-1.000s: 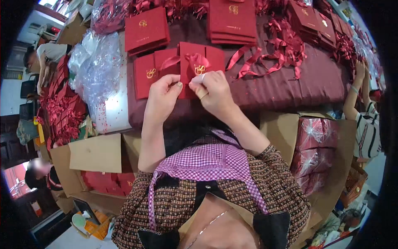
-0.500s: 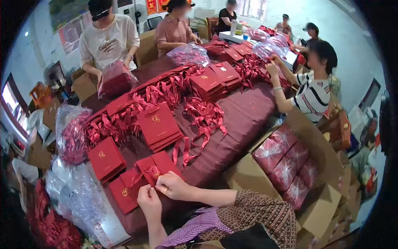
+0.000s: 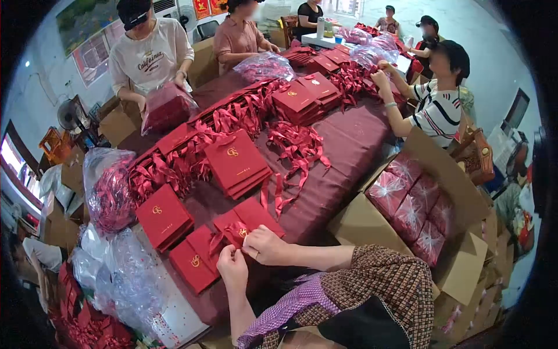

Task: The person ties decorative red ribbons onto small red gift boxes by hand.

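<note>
At the table's near edge, my left hand (image 3: 233, 269) and my right hand (image 3: 265, 245) are close together with fingers pinched. Between and just beyond them, a red ribbon (image 3: 216, 239) lies by a red bag (image 3: 249, 216) with a gold logo; my fingers close on what looks like this ribbon, whose ends are hidden. Another red bag (image 3: 195, 259) lies left of my hands. Stacks of red bags rest farther up, one at the left (image 3: 164, 216) and one in the middle (image 3: 236, 163). Loose red ribbons (image 3: 296, 145) are heaped beyond them.
An open cardboard box (image 3: 366, 224) of plastic-wrapped red packs (image 3: 407, 200) stands at the right. Clear plastic bags (image 3: 119, 270) lie at the left. Across the dark red tablecloth (image 3: 343, 157), one person (image 3: 152, 58) handles a wrapped pack; a person in stripes (image 3: 436, 110) works at the right.
The view has shifted, so the table appears farther right and slightly higher. My hands remain close together, fingers still pinched. The person across the table has moved a hand on the wrapped pack.
</note>
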The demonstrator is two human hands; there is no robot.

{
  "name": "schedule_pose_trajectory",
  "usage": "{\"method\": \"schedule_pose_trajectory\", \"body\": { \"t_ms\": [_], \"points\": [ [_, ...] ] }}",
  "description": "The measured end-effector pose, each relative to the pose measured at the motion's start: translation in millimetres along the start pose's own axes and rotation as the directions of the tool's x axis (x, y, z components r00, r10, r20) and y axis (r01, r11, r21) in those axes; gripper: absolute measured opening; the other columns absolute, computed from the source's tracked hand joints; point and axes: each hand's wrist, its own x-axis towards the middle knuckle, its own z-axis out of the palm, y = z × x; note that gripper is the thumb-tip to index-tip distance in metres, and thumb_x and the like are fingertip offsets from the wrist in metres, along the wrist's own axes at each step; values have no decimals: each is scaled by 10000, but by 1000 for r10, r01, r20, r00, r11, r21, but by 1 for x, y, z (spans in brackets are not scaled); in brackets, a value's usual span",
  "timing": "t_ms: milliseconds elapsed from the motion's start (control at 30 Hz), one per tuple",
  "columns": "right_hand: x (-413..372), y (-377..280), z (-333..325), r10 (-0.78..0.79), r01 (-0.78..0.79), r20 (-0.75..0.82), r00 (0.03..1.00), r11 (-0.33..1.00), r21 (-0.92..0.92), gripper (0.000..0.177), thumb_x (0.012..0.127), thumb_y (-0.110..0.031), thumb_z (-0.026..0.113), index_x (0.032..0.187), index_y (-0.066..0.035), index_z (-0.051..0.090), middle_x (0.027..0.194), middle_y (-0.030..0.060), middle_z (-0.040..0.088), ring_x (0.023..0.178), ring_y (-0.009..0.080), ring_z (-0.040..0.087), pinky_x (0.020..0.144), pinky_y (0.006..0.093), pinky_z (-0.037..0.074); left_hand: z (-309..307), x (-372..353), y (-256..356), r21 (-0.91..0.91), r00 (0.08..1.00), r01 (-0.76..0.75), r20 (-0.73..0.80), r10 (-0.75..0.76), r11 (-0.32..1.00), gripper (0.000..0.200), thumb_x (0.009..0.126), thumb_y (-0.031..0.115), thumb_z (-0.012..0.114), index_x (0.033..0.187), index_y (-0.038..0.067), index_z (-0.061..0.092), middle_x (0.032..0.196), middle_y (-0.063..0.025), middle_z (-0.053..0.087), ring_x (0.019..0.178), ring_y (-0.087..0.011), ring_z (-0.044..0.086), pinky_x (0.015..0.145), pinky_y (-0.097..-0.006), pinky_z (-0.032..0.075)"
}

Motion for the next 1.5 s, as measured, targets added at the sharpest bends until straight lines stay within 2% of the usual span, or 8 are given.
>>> {"method": "schedule_pose_trajectory", "body": {
  "t_ms": [100, 167, 233, 400, 567, 900, 1433, 1500],
  "points": [
    [-3, 0, 3, -77, 80, 28, 997, 986, -148, 134, 808, -132, 630, 771, -59, 524, 707, 93, 557, 722, 272, 574, 675, 390, 386, 6, 1, -10, 16, 998, -51, -39, 52, 999, 116, 808, -16, 590, 912, -67, 599, 825, -211, 625, 733, -331, 622, 654, -384, 492],
    [-3, 0, 5, -62, 63, 17, 998, 987, -145, 119, 793, -112, 648, 771, -66, 541, 712, 82, 563, 712, 265, 572, 671, 378, 388, 7, 0, -11, 35, 979, -171, -104, 174, 985, 119, 824, -2, 601, 928, -57, 615, 777, -120, 633, 681, -154, 574, 627, -298, 469],
    [-4, 3, 8, -43, 45, 11, 999, 989, -143, 110, 777, -91, 666, 770, -74, 558, 716, 71, 568, 703, 258, 570, 666, 365, 391, 9, 0, -17, -17, 983, -153, -104, 150, 988, 118, 829, 0, 602, 931, -58, 614, 785, -114, 631, 691, -148, 570, 632, -294, 467],
    [3, 12, 8, 59, -68, 53, 997, 979, 192, 93, 798, -100, 654, 790, -65, 568, 727, 79, 586, 725, 279, 582, 694, 385, 401, 7, -4, -10, -138, 989, -98, -119, 82, 986, 95, 827, -17, 593, 909, -64, 592, 772, -142, 610, 674, -218, 592, 617, -320, 473],
    [2, 15, 9, 35, -52, 73, 997, 971, 235, 88, 806, -114, 641, 802, -70, 565, 733, 91, 578, 747, 288, 576, 701, 393, 396, 7, -4, -12, -229, 995, -18, -95, -3, 973, 101, 826, -16, 616, 918, -54, 600, 731, -48, 556, 636, -72, 484, 582, -228, 418],
    [12, -12, -13, -150, 163, 91, 984, 975, -153, 141, 762, -126, 636, 742, -63, 511, 712, 92, 548, 711, 263, 544, 711, 371, 398, -1, -3, -1, -134, 998, -50, -56, 43, 990, 82, 825, -39, 585, 903, -63, 590, 779, -163, 618, 707, -236, 595, 658, -331, 478],
    [14, -10, -51, 39, -92, 167, 985, 941, 327, 102, 810, -106, 638, 783, -57, 553, 733, 120, 601, 755, 339, 594, 690, 437, 436, -28, -11, 49, -204, 970, -180, 128, 208, 962, 117, 833, -68, 551, 946, -69, 582, 805, -103, 507, 730, -208, 519, 657, -300, 425],
    [12, -11, -53, 55, -113, 172, 984, 930, 350, 129, 806, -107, 660, 769, -51, 551, 712, 129, 599, 724, 350, 591, 642, 444, 437, -28, -11, 53, 10, 934, -312, 188, 305, 950, 111, 806, -74, 549, 915, -64, 567, 829, -133, 499, 741, -261, 522, 665, -320, 429]
  ]
}}
